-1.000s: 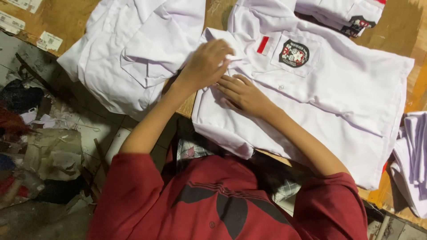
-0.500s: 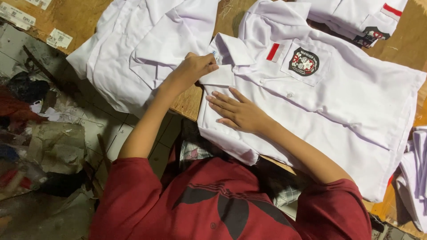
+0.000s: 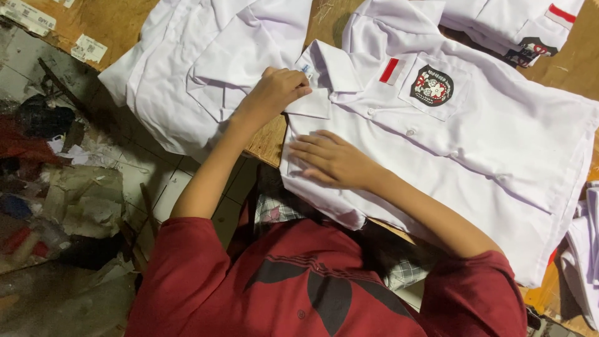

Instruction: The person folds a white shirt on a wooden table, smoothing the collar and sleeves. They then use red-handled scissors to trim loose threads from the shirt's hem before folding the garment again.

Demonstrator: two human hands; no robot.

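Now the left hand (image 3: 277, 92) has closed on the collar (image 3: 324, 75) of the shirt (image 3: 474, 150); beside it, the right hand (image 3: 334, 160) stays flat, fingers apart.

2 white paper labels (image 3: 25, 14) (image 3: 88, 48) lie on the brown board's upper-left corner.

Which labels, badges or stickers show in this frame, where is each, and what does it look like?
Red rectangular patch: chest of the middle white shirt.
Dark shield badge: on its pocket, red and white.
Small neck tag: collar, at left hand fingers.
Pale paper stickers: wooden table, top left.
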